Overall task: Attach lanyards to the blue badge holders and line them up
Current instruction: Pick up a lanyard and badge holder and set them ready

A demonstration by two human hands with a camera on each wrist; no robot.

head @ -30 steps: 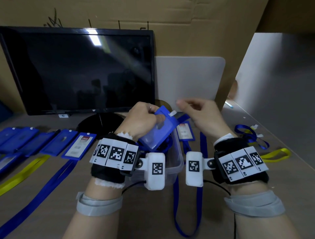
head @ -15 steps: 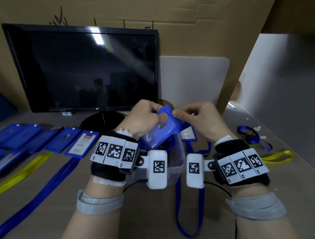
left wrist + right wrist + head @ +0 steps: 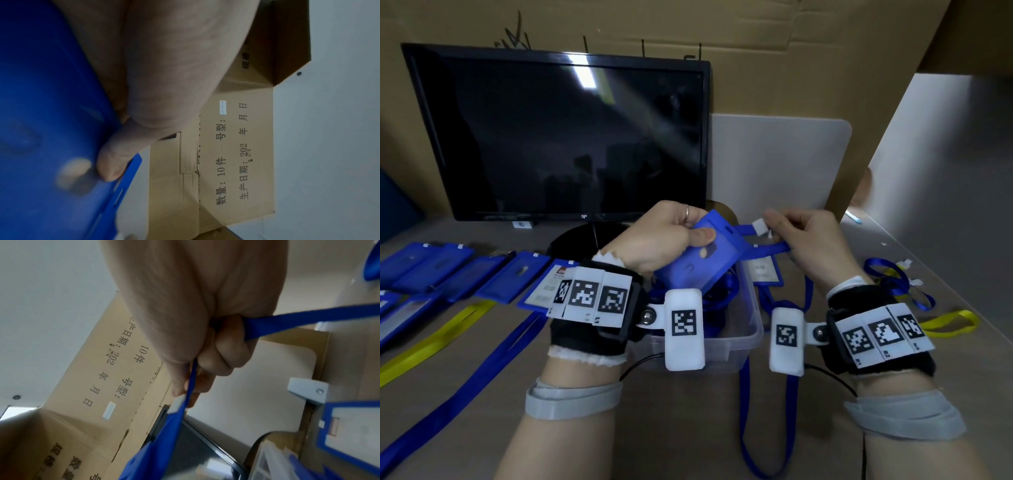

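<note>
One blue badge holder [image 3: 705, 260] sits in the left hand's [image 3: 664, 240] grip, one blue lanyard [image 3: 767, 248] pinched in the right hand [image 3: 808, 240].

Brown desk [image 3: 681, 421]. Black monitor [image 3: 558, 137] at 11 o'clock; row of blue badge holders [image 3: 465, 274] at 9, yellow lanyard [image 3: 431, 339] and blue lanyard [image 3: 465, 387] at 8; clear plastic bin [image 3: 739, 335] centre; tangled blue and yellow lanyards [image 3: 914, 291] at 3.
</note>
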